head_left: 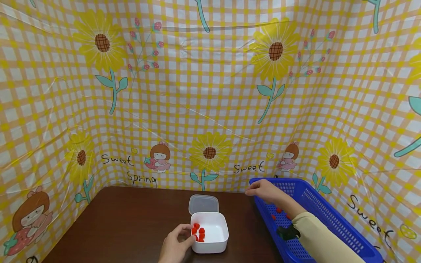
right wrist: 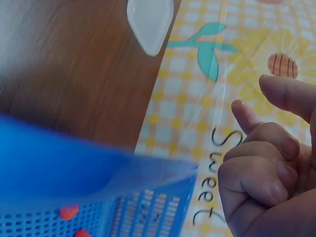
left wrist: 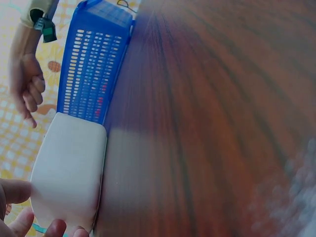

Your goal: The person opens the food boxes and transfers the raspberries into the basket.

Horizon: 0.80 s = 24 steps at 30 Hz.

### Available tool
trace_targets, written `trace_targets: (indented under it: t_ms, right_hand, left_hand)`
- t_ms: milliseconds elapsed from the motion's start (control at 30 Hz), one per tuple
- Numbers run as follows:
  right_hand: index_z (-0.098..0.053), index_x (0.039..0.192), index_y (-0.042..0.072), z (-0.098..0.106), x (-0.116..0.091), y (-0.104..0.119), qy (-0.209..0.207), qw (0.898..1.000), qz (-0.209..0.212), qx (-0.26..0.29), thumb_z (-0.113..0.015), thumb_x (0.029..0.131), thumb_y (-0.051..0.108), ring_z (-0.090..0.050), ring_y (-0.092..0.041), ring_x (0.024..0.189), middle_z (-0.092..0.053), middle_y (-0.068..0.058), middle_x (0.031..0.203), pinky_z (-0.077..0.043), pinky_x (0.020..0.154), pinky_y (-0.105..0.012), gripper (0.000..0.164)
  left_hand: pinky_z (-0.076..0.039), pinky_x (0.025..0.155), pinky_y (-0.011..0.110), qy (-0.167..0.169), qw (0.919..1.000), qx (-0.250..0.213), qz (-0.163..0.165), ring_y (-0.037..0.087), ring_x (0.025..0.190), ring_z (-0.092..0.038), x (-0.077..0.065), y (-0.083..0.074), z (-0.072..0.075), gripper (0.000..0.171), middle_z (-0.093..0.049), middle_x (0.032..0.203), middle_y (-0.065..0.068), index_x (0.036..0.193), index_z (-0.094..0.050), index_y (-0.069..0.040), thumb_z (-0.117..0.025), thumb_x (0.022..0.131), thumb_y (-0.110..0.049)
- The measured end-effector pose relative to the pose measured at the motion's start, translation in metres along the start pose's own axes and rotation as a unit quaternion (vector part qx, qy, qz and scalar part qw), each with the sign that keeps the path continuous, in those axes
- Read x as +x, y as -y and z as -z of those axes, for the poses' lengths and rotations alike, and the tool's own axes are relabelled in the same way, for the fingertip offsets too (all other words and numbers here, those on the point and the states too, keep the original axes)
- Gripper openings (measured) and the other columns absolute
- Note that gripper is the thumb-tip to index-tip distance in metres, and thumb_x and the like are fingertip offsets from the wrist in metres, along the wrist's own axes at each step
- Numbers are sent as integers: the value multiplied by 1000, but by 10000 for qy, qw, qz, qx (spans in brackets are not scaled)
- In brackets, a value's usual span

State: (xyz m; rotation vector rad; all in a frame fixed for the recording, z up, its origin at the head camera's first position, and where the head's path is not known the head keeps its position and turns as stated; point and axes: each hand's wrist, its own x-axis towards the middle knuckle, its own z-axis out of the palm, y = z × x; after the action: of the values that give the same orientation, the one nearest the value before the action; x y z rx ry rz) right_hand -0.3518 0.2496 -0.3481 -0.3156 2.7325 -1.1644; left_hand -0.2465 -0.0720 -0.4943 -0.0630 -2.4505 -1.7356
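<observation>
A white square box (head_left: 217,233) stands on the table with several small red pieces (head_left: 201,231) along its left inside. My left hand (head_left: 175,243) touches the left side of this box, fingertips and thumb apart; its wrist view shows the fingertips against the white wall (left wrist: 69,168). My right hand (head_left: 265,190) is over the far left corner of the blue basket (head_left: 323,208). Its wrist view shows thumb and index finger apart, the other fingers (right wrist: 256,173) curled, and nothing visible between them. More red pieces (head_left: 279,210) lie in the basket, partly hidden by the right arm.
A translucent lid (head_left: 204,204) lies flat behind the box. The dark brown table (head_left: 131,223) meets a checked, sunflower-printed cloth (head_left: 210,91) at the back and sides. A dark green object (head_left: 287,232) is at the right sleeve's cuff, over the basket.
</observation>
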Motion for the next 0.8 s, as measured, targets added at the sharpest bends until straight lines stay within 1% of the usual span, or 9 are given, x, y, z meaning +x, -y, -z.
trace_targets:
  t_ms: [33,100,200,267,400,633,800]
  right_hand:
    - [-69,121,0,-2,0,2,31,10000,18,23,-67,95,23,-17,-6,43,-41,11,52,-23,43,-23,34]
    - [-69,121,0,-5,0,6,109,9999,58,77,-67,95,24,-16,-6,43,-41,12,53,-23,43,-23,35]
    - [-69,123,1,-10,2,9,195,9996,99,176,-67,95,24,-15,-6,43,-37,11,50,-22,42,-23,36]
    - [-70,120,2,-15,3,11,210,9994,139,224,-69,94,24,-15,-6,44,-26,10,50,-21,42,-22,34]
    - [-72,116,3,-24,3,14,301,9986,242,369,-70,93,23,-14,-6,45,-25,10,51,-20,42,-23,31]
    - [-72,115,3,-39,1,22,522,9959,287,683,-70,93,21,-12,-8,46,-24,9,50,-18,43,-24,29]
    - [-72,115,3,-53,4,26,598,9947,344,768,-71,92,20,-13,-8,45,-26,8,50,-19,42,-24,29]
  left_hand:
    - [-46,71,33,9,10000,11,26,15,81,-59,0,0,0,29,-68,94,0,112,-70,-13,-78,85,-19]
    - [-46,71,33,18,10000,41,69,15,81,-59,1,0,0,29,-68,94,-1,112,-70,-13,-78,85,-19]
    - [-46,71,34,20,9999,70,86,15,81,-60,1,0,-1,29,-69,94,0,113,-70,-13,-77,85,-19]
    - [-46,70,34,16,9999,63,113,15,80,-60,0,-1,0,29,-69,93,-1,113,-70,-13,-77,85,-19]
    - [-46,68,33,17,9999,-11,134,15,79,-59,-1,-1,0,30,-68,91,0,113,-70,-12,-77,85,-20]
    - [-47,68,33,-7,9999,-153,12,15,79,-60,-4,-1,-1,31,-69,92,1,113,-69,-10,-78,85,-18]
    - [-46,69,30,-51,9999,-68,-101,15,79,-59,-2,0,-1,30,-69,93,1,112,-69,-12,-78,84,-18]
